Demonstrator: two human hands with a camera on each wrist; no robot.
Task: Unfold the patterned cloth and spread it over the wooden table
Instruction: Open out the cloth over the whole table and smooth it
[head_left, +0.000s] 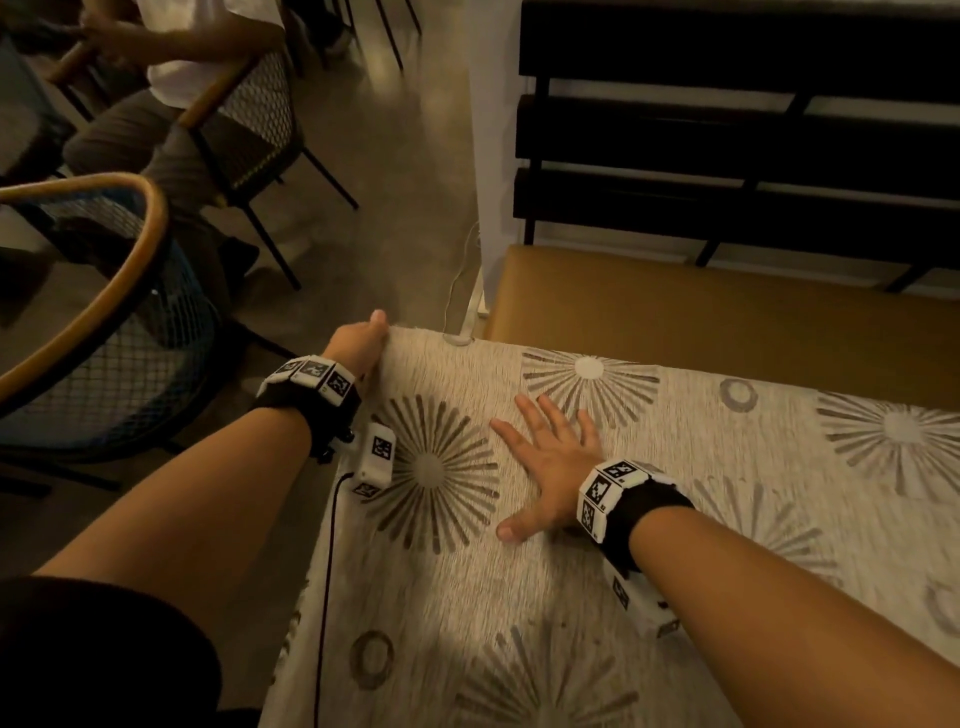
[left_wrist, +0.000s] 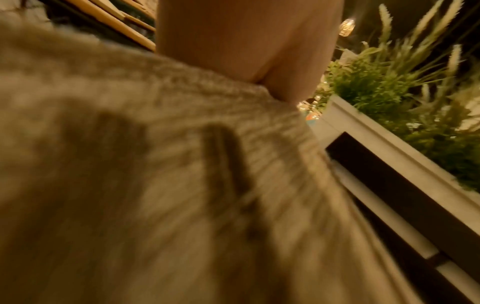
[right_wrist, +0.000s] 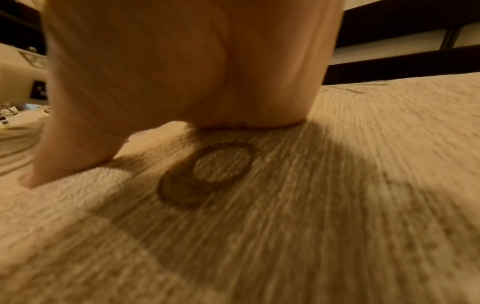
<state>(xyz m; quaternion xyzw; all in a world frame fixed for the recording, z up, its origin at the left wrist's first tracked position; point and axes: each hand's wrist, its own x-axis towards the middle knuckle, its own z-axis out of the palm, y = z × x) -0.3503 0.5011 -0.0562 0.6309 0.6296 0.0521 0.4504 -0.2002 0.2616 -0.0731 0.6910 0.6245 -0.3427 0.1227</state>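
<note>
Our patterned cloth (head_left: 597, 519) already covers the surface. Our right hand (head_left: 545, 462) lies flat, fingers spread, pinning it; our left hand (head_left: 358, 340) grips the far corner, probably to tug it straight.

The cloth (head_left: 649, 467) is cream with grey starbursts and rings; the seat (head_left: 701, 306) is tan, its slats (head_left: 727, 145) black.

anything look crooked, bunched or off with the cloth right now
Nothing stands out. The patterned cloth lies flat with no visible bunching or folds. The right hand presses flat on it, and the left hand grips its far left corner at the table's edge. The wrist views are too blurred to show small wrinkles.
</note>
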